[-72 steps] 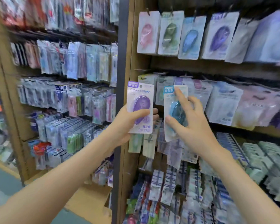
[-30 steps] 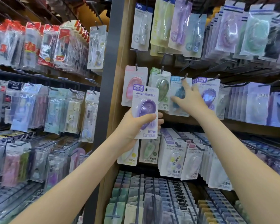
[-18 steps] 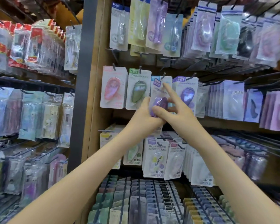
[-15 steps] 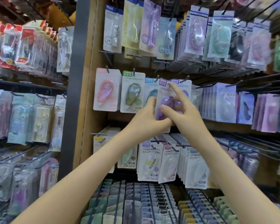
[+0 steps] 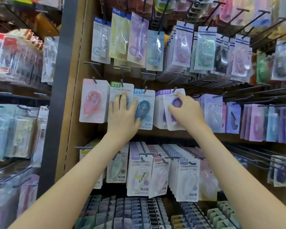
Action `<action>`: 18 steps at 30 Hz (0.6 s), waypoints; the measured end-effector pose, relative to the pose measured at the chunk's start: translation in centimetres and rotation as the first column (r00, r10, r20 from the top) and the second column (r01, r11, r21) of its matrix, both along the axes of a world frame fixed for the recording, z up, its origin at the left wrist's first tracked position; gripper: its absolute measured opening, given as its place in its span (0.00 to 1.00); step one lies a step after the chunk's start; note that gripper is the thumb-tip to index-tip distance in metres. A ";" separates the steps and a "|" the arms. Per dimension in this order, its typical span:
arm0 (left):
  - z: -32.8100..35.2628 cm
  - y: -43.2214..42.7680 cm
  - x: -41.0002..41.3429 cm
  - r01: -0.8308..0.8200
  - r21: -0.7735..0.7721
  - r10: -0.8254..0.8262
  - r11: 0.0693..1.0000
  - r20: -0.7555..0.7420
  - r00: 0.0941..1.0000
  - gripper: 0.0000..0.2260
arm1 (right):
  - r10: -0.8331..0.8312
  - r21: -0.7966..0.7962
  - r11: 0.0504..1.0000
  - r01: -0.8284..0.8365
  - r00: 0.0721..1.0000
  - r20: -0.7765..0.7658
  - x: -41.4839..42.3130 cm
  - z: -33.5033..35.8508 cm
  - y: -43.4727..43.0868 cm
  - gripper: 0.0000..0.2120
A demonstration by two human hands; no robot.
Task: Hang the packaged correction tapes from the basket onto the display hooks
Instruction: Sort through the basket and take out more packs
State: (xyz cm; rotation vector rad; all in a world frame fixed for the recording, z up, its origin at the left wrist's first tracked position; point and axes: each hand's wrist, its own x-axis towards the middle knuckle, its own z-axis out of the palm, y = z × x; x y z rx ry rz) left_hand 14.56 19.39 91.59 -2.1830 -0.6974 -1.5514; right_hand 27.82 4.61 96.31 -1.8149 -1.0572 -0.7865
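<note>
A row of packaged correction tapes hangs on hooks at mid-height: a pink pack [image 5: 92, 103], a green pack [image 5: 120, 89], a blue pack [image 5: 144, 109] and a purple pack [image 5: 168, 98]. The purple pack hangs on its hook [image 5: 174, 89] in front of other purple ones. My right hand [image 5: 186, 113] holds its blister between thumb and raised index finger. My left hand [image 5: 122, 118] lies flat with straight fingers on the green pack, its thumb over the edge of the blue pack. The basket is out of view.
Above hang longer pen-type tape packs [image 5: 137, 40] and more blister packs [image 5: 203, 50]. To the right are lilac and blue packs [image 5: 213, 113] on long black hooks. Below hang several white Campus packs [image 5: 139, 176]. A grey upright post [image 5: 61, 96] separates a neighbouring rack at the left.
Both hands carried the purple pack up to the right hook, where it now hangs. My left hand let go of it and moved left onto the green pack. My view moved closer.
</note>
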 end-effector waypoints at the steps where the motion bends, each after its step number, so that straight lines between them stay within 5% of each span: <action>1: 0.0 0.1 0.1 -0.007 -0.005 0.008 1.000 0.003 1.000 0.28 | -0.007 -0.027 1.000 0.007 1.000 -0.012 0.1 0.0 0.2 0.30; 10: -0.4 0.0 0.9 -0.003 -0.015 0.003 1.000 0.008 1.000 0.26 | 0.037 -0.063 0.997 -0.038 0.999 -0.022 0.5 -2.0 2.5 0.37; 14: -2.3 -1.3 0.3 0.084 0.020 -0.086 0.996 0.192 0.978 0.21 | 0.047 -0.020 0.999 -0.046 0.998 0.044 -0.2 -4.4 1.8 0.38; 18: -8.1 -5.1 -0.5 0.185 0.059 -0.194 0.981 0.331 0.924 0.20 | 0.243 0.079 0.964 -0.255 0.961 0.136 -2.8 -9.9 -0.2 0.32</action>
